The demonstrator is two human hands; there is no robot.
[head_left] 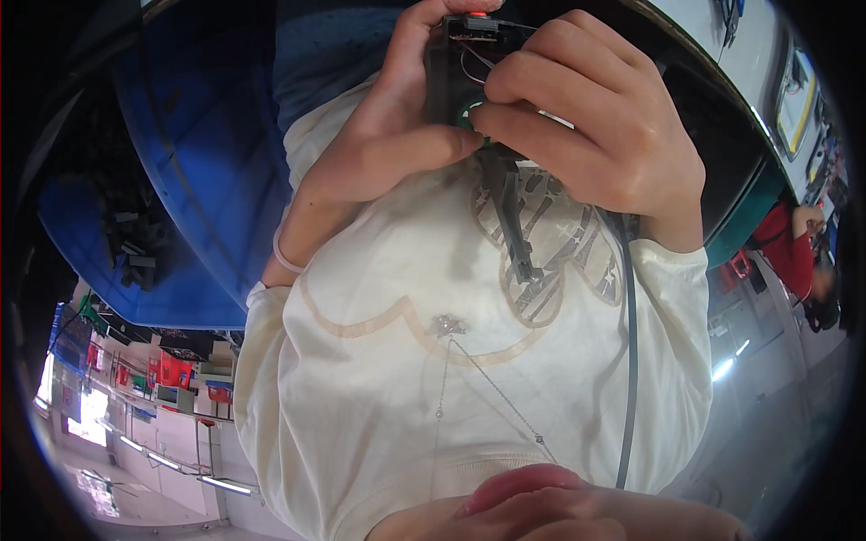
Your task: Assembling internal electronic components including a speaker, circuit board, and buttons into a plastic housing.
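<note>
My left hand (383,149) grips a small black plastic housing (439,86) from its left side, the thumb stretched along its near edge. Inside the open housing show a bit of circuit board (474,36), thin wires and a green ring-shaped part. A red piece (478,13) sits at its far end, beside a fingertip. From the right, my right hand (595,113) bends over the housing with curled fingers, its fingertips close to the green part; what they pinch is hidden. Below the housing a dark slim plastic part (511,216) with a clipped end sticks out toward me.
Blue bins (194,153) stand at the left, one with black plastic pieces (135,261) in it. A dark cable (630,361) runs down my right side. At the right are a white worktable (762,68) with a yellow-edged tray and another person in a red sleeve (787,252).
</note>
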